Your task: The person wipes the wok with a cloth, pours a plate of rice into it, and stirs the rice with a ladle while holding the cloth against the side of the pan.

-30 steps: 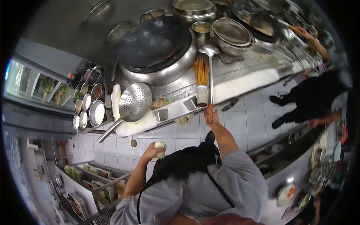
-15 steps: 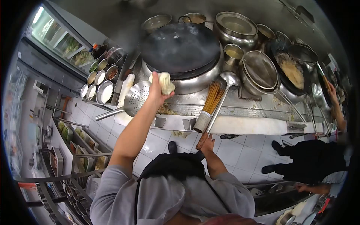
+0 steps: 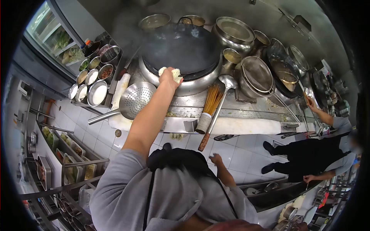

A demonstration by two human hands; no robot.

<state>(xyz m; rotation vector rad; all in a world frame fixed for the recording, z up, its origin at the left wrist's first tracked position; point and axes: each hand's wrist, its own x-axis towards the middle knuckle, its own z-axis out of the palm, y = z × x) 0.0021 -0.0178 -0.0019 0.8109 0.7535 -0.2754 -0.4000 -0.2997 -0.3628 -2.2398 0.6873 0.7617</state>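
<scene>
My left hand (image 3: 169, 78) is closed on a crumpled pale cloth (image 3: 175, 74) at the front rim of the big dark wok (image 3: 181, 48). Some steam hangs over the wok. My right hand (image 3: 217, 158) is low in front of the counter, apart from the ladle; its fingers look curled, but what they hold, if anything, is too small to tell. The ladle (image 3: 229, 81) lies on the counter, its wooden handle over the edge. Beside it is a bamboo brush (image 3: 211, 104). A perforated strainer (image 3: 137, 101) lies left of the wok.
Seasoning bowls (image 3: 97, 92) stand at the left. Pots (image 3: 232, 57) and a round sieve (image 3: 257, 74) are right of the wok. A co-worker (image 3: 316, 154) stands at the right, one hand on a pan's handle. Food trays (image 3: 73, 165) fill a lower left rack.
My left hand has moved with the cloth to the wok's rim. My right hand has come away from the ladle's handle. The co-worker's sieve is now over the right wok.
</scene>
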